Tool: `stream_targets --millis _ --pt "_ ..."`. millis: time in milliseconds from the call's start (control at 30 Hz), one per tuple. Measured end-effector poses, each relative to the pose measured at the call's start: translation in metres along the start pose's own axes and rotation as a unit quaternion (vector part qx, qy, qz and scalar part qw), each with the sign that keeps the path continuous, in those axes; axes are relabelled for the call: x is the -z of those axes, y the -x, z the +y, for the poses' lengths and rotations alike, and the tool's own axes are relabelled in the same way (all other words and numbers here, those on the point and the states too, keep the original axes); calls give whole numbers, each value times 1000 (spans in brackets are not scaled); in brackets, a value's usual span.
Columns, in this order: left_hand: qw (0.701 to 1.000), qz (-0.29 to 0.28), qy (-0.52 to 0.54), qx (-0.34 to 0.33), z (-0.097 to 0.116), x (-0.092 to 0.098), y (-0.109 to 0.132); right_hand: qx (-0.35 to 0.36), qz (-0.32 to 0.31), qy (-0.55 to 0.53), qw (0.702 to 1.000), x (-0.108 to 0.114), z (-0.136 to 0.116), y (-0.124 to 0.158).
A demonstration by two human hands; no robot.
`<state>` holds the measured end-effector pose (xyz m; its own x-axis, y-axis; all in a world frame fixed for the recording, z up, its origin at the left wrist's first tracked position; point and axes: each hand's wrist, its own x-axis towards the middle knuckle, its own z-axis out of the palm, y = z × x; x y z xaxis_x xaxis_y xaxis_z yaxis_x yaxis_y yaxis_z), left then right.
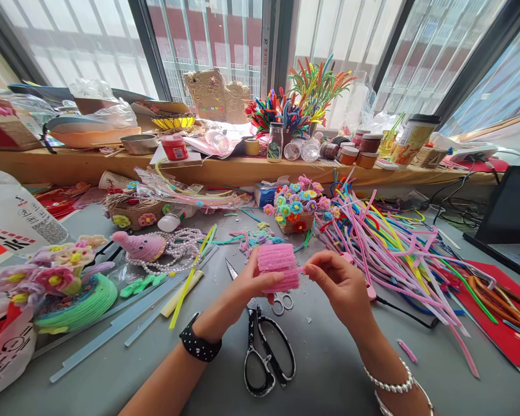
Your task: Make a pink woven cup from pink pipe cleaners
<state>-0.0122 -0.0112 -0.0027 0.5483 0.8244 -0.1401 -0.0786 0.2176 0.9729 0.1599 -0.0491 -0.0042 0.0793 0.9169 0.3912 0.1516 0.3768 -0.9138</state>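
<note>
Pink fuzzy bundle [278, 259], 1, gripped in left hand [252, 284], right hand [341, 287] pinching 1 strand [301, 270], 2 scissors [268, 352] below

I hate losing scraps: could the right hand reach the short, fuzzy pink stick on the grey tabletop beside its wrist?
Probably yes: nothing covers the stick, though the right hand would likely have to let go of the thin, fuzzy pink strip first.

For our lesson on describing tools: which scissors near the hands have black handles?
The large scissors, lower in the picture, their black handles flecked white; the small scissors just above have pale handles.
</note>
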Motion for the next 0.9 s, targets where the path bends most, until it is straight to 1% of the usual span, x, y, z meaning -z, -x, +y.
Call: stream_targets --millis 200,267,333,433,467,500,533,567,600,633,667,733,767,833,900 --pt "1000 8 1 -7 -4 0 -1 6 -6 9 1000 -1 0 1" --pt "1000 21 8 -8 -3 0 -1 3 -5 20 1000 -1 0 0" --pt "999 48 20 -13 0 -1 0 -8 4 40 999 0 1 -2" --pt "993 103 49 -40 6 2 0 -31 12 92 995 0 1 -4" --pt "989 123 60 -50 8 4 0 -38 -4 118 992 -2 0 -3" --pt "985 144 71 -60 10 6 0 -49 -37 147 987 -6 -1 0" --pt "981 163 81 -68 11 8 0 -62 -81 182 978 -11 -2 4" --pt "977 179 90 -74 12 11 1 -82 -139 220 962 -19 -4 10" --pt "974 190 98 -78 13 12 1 -113 -204 260 937 -28 -7 18" --pt "971 198 104 -81 13 14 1 -137 -248 308 908 -38 -10 25" --pt "969 204 109 -84 13 15 1 -148 -275 356 881 -49 -13 32" --pt "967 210 118 -86 12 16 2 -162 -286 450 830 -69 -22 41" --pt "966 210 122 -87 12 16 3 -179 -295 475 809 -77 -26 42" --pt "966 203 131 -89 13 16 3 -195 -324 499 780 -87 -34 38" --pt "967 192 138 -91 15 17 3 -199 -359 503 761 -88 -40 32"
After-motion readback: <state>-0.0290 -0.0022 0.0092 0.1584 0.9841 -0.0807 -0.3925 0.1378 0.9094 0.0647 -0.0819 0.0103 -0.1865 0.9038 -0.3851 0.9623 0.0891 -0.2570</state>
